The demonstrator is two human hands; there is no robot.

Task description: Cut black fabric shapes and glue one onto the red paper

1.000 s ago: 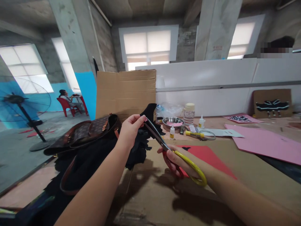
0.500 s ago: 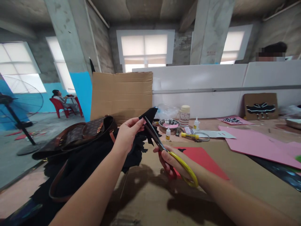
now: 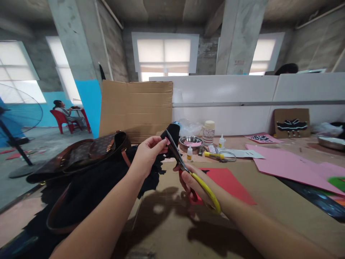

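Note:
Between the thumb and fingers of my left hand [image 3: 149,153] is a piece of black fabric [image 3: 174,131], with a small pink piece [image 3: 167,140] at the fingertips. My right hand [image 3: 192,181] grips scissors [image 3: 207,187] with yellow-coated handles. Their metal blades point up and left, against the black fabric; how far apart they are is hard to make out. Below and left, a large ragged black cloth [image 3: 105,190] lies over the table beside a brown patterned handbag [image 3: 99,149]. A red sheet [image 3: 226,183] lies under my right forearm.
Behind my hands stand a metal bowl [image 3: 191,147], a jar [image 3: 208,133], small glue bottles [image 3: 189,154] and a yellow-handled tool [image 3: 214,155]. Pink sheets [image 3: 285,162] lie on the right. A cardboard panel [image 3: 136,111] stands at the back. A person [image 3: 63,109] sits far left.
The camera view has shifted slightly to the right. The tip of the black fabric has turned, now looking rounder and folded at the blades. Both hands keep their grips.

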